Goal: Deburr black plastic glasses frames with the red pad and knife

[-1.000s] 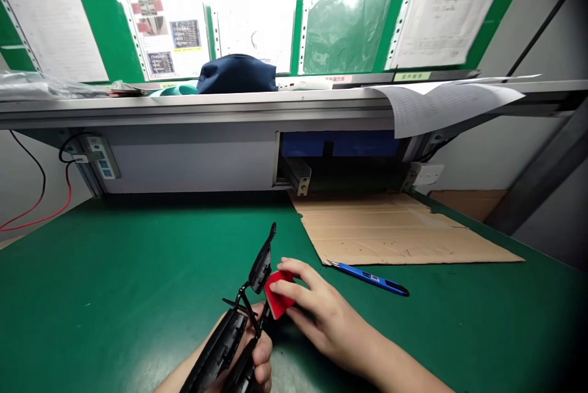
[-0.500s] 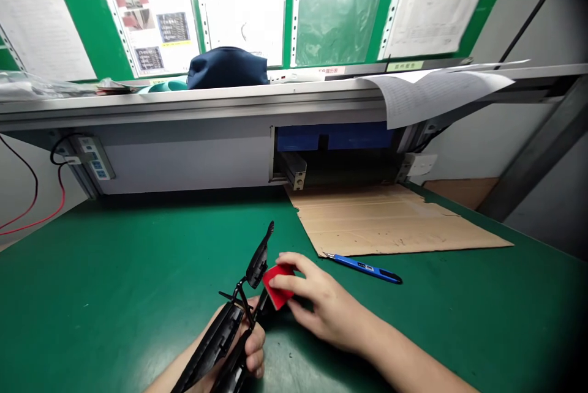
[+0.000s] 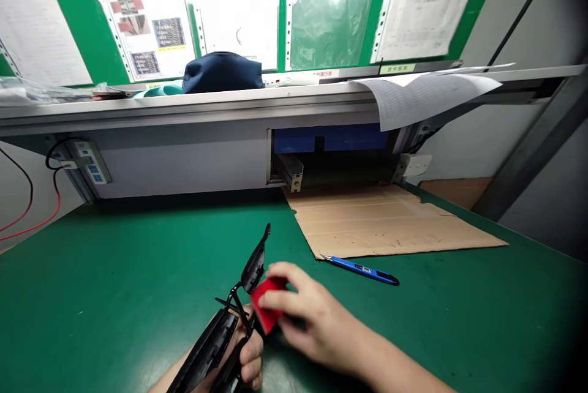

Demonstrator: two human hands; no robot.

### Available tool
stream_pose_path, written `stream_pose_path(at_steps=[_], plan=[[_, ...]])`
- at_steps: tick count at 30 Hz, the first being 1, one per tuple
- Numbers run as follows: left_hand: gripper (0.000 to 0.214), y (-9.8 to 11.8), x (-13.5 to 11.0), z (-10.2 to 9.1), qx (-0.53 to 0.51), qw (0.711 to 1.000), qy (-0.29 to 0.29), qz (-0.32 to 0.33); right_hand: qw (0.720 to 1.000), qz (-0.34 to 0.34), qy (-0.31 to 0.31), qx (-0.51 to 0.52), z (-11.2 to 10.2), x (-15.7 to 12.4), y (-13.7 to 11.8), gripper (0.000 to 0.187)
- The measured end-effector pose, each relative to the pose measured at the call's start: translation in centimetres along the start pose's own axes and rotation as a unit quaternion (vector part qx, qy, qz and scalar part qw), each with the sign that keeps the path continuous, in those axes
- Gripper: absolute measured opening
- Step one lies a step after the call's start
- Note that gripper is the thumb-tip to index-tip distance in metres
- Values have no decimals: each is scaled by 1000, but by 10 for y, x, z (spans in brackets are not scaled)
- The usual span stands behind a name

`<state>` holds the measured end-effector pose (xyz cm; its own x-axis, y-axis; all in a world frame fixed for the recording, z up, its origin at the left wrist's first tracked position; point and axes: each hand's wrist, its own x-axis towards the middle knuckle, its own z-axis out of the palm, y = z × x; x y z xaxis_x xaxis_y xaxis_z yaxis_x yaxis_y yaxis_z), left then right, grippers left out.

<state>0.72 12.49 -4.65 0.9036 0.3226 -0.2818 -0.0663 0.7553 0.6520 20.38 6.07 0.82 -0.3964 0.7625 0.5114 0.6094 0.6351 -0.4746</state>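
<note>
Black thing [image 3: 218, 335]: long dark pieces joined by thin rods, held up at a slant over the near part of the surface, with its thin tip pointing to the back edge.
Left hand [image 3: 250, 353]: comes from the near side, fingers curled round the lower part of the black thing; some of the hand is hidden behind it.
Right hand [image 3: 315, 313]: half curled, pinching a red block between its thumb and fingers; a bit blurry.
Red block [image 3: 268, 318]: small and flat-sided, right beside the middle of the black thing; I cannot tell if they touch.
Green table top [image 3: 114, 270]: the surface under both hands, with a shiny patch near them.
Cardboard [image 3: 395, 221]: a big brown sheet lying flat by the back right corner of the surface.
Blue cutter [image 3: 361, 269]: lies just in front of the cardboard, its tip at the front left corner of that sheet.
Shelf [image 3: 184, 112]: runs along above the back edge of the surface.
Dark blue pouch [image 3: 223, 73]: sits on the shelf.
White paper [image 3: 418, 99]: hangs over the shelf's front edge, toward its right end.
</note>
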Motion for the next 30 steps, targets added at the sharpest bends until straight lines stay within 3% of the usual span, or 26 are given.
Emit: stream_pose_path(at_steps=[2,6,15,19,22,24,27,30], plan=[[44,-1,0,-1,-5,1000,4,4,1000,1,-8,5,0,0,-1,46],[56,-4,0,0,-4,1000,18,7,1000,17,7,-4,1,-1,-1,45],[46,-3,2,-1,-3,999,42,23,1000,-7,-13,1,0,0,3,48],[48,-6,1,2,-1,999,48,25,1000,9,11,-8,1,0,2,45],[43,-6,0,6,-2,998,51,39,1000,10,1,11,-2,-2,12,44],[41,-6,1,6,3,998,53,46,998,53,40,21,-6,-2,24,38],[46,-4,3,4,16,998,38,46,973,141,133,125,-9,-4,41,30],[58,-2,6,-1,32,998,16,44,915,177,179,316,-2,-4,39,31]])
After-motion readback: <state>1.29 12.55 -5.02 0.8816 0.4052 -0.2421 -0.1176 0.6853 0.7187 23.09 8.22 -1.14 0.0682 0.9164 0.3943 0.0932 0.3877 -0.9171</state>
